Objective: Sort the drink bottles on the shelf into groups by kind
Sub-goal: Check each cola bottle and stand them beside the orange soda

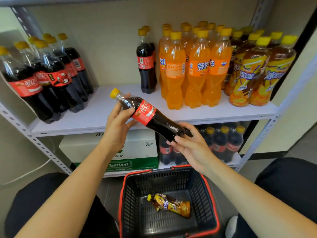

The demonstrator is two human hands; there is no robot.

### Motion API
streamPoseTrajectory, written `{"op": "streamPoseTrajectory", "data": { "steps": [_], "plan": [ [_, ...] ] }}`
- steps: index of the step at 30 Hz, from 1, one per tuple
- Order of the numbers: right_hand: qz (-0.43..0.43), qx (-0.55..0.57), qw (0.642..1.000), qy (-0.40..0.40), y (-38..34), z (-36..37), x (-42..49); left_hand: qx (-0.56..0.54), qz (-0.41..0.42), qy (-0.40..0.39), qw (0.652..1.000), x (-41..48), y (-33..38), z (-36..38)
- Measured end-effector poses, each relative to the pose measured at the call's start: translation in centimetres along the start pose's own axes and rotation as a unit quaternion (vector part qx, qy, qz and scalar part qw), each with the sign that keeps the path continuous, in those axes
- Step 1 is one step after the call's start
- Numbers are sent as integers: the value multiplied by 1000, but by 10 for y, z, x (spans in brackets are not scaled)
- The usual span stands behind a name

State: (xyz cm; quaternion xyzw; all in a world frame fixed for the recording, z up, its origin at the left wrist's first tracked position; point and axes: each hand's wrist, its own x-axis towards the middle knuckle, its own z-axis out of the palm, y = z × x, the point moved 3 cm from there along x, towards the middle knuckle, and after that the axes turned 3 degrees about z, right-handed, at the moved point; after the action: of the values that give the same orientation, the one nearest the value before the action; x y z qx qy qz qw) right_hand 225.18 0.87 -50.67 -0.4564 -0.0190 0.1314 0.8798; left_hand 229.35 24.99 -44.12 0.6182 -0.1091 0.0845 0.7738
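the left hand (118, 121) has its fingers and thumb curled round the shoulder of a dark cola plastic bottle with a yellow cap and red label (151, 117), just below the neck. the right hand (188, 145) grips the bottle's base, fingers wrapped under it. the bottle hangs tilted in front of the white metal shelf (103, 107), cap toward 10 o'clock, base toward 4 o'clock. at 6 o'clock, a black plastic shopping basket with a red rim (211, 203) holds one brown iced tea bottle with a yellow wrap (171, 204), lying on its side. on the shelf, a cluster of cola bottles (51, 79) stands at 9 o'clock, two more cola bottles (145, 66) at 12, orange soda bottles (192, 69) just beside them, and iced tea bottles (257, 71) at 2 o'clock.
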Motion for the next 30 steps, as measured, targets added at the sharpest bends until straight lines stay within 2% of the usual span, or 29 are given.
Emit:
{"op": "streamPoseTrajectory", "data": {
  "steps": [4,13,21,30],
  "plan": [
    [-9,10,1000,1,-3,4,2,-24,5,-23,999,-2,-1,-3],
    [-19,-1,1000,9,-6,6,3,-8,21,35,999,-7,-1,-2],
    [-20,-57,997,48,-4,6,3,-44,18,-23,999,-8,0,-3],
    [-49,-44,998,10,-3,11,3,4,67,23,998,-14,11,5]
  ]
}}
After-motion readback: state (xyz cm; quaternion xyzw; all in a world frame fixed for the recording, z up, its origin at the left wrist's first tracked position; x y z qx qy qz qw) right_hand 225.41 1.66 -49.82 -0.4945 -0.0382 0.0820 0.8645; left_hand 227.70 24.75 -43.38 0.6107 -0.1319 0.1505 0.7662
